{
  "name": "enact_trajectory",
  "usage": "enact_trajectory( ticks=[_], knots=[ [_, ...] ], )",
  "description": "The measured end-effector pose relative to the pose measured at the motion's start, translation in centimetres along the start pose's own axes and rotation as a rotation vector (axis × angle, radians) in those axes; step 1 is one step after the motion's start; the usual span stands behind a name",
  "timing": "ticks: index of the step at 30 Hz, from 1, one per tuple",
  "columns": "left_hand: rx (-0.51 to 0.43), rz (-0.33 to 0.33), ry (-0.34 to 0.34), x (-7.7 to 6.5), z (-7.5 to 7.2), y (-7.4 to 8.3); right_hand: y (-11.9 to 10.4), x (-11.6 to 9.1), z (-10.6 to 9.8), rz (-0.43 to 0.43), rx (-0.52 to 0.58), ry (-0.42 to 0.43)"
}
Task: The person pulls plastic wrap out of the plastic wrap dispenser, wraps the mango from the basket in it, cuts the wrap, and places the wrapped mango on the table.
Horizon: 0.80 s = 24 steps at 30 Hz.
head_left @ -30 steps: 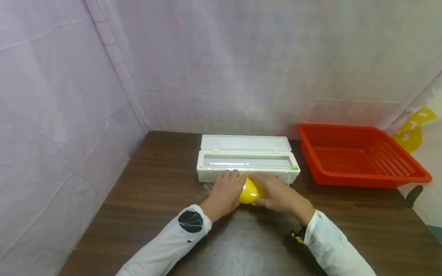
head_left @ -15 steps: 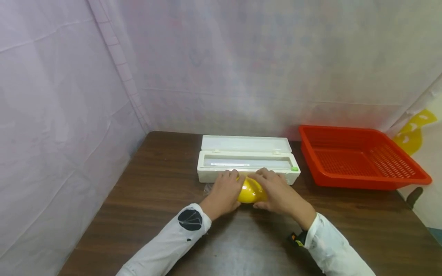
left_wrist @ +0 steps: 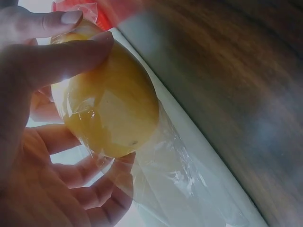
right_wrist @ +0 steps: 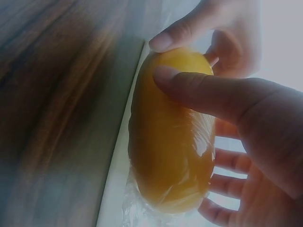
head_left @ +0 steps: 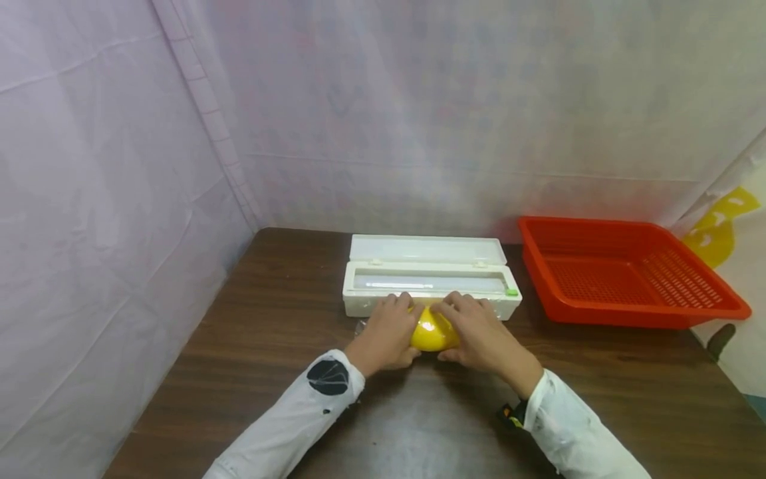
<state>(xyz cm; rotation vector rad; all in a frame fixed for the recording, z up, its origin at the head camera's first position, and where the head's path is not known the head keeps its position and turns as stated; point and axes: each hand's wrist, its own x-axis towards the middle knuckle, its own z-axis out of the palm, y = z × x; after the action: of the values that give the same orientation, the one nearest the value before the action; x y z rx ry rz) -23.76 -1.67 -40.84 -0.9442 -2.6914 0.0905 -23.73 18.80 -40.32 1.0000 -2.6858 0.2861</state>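
Note:
A smooth yellow mango (head_left: 433,330) is held between both hands just in front of the white cling film dispenser (head_left: 432,285). Clear cling film (right_wrist: 201,142) covers it, glossy and wrinkled. My left hand (head_left: 389,332) grips one end, thumb on the near side and fingers behind. On the other end my right hand (head_left: 479,332) holds the fruit the same way, its thumb across the film. Loose film (left_wrist: 175,175) trails from the mango's end in the left wrist view. The dispenser's lid (head_left: 427,249) stands raised at the back, and a green slider (head_left: 511,292) sits at its right end.
A red plastic basket (head_left: 628,313) with a mesh bottom stands at the right of the brown wooden table (head_left: 263,319). White sheeting (head_left: 449,120) hangs behind and to the left. A yellow decoration (head_left: 715,233) is at the far right.
My right hand's fingers have shifted up and over the mango, its knuckles now higher near the dispenser. My left hand and the mango stay almost in place.

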Motion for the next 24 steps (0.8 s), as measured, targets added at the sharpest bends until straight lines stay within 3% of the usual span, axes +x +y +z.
enact_trajectory(
  ticks=[15,24],
  knots=[
    [-0.076,-0.013,-0.032,0.02,0.01,-0.08,0.15,0.09,-0.15,-0.031,-0.018,0.022],
    [-0.144,-0.006,0.011,-0.19,-0.11,-0.21,0.36,0.13,-0.06,-0.076,0.0,0.056]
  ],
)
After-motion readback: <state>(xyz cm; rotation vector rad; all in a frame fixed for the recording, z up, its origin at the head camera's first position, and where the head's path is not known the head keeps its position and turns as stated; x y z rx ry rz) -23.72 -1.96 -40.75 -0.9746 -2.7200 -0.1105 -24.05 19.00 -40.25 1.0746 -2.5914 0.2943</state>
